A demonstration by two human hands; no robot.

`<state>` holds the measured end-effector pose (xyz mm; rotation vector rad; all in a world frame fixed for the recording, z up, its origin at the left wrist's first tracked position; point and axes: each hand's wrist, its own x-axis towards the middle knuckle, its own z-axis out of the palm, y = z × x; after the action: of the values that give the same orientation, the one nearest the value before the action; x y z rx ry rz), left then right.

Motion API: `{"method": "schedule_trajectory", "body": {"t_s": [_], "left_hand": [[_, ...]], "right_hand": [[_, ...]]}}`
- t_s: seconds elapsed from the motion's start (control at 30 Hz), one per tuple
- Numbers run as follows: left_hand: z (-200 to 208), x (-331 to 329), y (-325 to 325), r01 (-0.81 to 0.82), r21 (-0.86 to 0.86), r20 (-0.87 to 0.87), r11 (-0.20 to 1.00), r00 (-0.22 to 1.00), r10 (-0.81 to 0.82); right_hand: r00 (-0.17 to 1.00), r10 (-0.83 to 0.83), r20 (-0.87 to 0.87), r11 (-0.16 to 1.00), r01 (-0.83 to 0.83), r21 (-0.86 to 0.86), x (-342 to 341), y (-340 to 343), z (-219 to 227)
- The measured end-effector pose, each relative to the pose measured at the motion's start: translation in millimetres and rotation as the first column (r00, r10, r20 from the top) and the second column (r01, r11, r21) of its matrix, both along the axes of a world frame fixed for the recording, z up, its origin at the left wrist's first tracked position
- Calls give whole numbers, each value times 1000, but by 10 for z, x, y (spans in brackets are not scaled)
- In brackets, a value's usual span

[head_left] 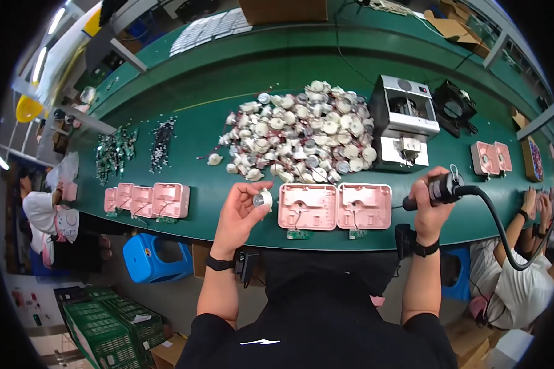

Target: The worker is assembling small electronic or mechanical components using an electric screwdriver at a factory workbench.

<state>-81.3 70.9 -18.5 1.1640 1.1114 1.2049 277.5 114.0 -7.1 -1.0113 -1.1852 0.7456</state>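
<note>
My left hand (235,216) pinches a small silver motor with a white plastic part (264,199) between thumb and fingers, just left of the pink housings. In my right hand (432,212) is a black electric screwdriver (442,188), its shaft pointing left and its thick cable curving off to the right. Between the hands, two open pink plastic housings lie side by side: a left housing (308,215) and a right housing (364,215). From each, wires run to a small green circuit board (298,234) at its near edge. Beyond them spreads a heap of similar motors (301,132).
A silver screw feeder (406,123) stands right of the heap, beside a black device (454,107). More pink housings (169,202) sit at left and a pink pair (487,158) at right. Circuit boards (114,150) lie far left. Co-workers sit at both sides; a blue stool (148,261) stands below.
</note>
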Motion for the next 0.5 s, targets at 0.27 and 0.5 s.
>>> {"method": "schedule_trajectory", "body": {"t_s": [0.27, 0.5], "left_hand": [[51, 265, -172, 198, -82, 416, 977, 897, -147], [211, 715, -163, 353, 55, 313, 934, 882, -352]], "right_hand": [[981, 157, -117, 948, -182, -259, 30, -208, 376], [702, 704, -105, 633, -688, -356, -346, -473, 628]]}}
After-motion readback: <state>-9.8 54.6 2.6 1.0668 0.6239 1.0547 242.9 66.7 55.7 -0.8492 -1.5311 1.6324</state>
